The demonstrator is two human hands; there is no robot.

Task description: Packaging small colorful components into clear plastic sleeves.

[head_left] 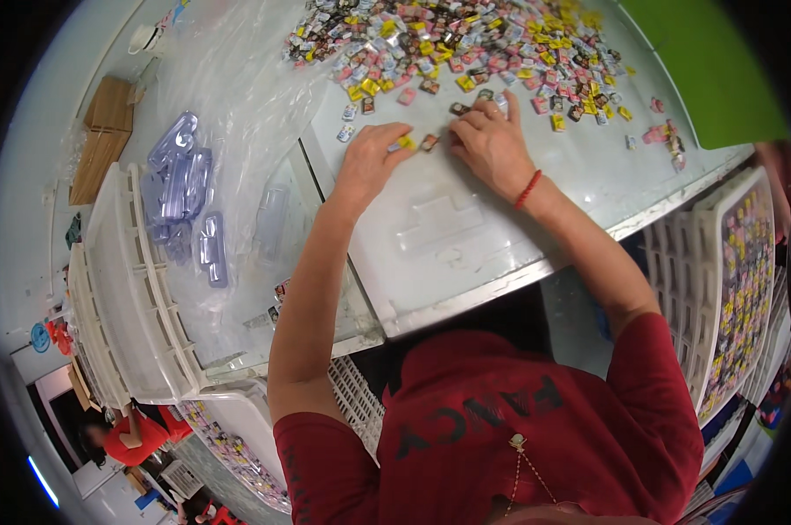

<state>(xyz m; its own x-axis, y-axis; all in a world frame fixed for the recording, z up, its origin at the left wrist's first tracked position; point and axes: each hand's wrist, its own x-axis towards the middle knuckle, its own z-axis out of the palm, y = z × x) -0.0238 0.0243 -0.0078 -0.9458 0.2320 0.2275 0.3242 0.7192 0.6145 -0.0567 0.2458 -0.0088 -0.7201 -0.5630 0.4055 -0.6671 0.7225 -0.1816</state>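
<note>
Fingers and thumb of my left hand (373, 162) pinch a small yellow packet (405, 142) over the white table. A brown packet (429, 143) lies just right of it, between my two hands. With its fingers bent, my right hand (493, 147) reaches to the near edge of a heap of small packets (500, 48) in pink, yellow, brown and white. A dark packet (459, 109) lies by its fingertips; what those fingers grip is hidden. Nearer me, a clear moulded plastic tray (443, 223) lies on the table.
Clear plastic trays (181, 188) are piled on plastic sheeting at left. White crates (142, 297) stand beyond them. At right, stacked white racks (701, 289) hold many packets. A green board (701, 70) borders the far right. A person in red (137, 437) is at lower left.
</note>
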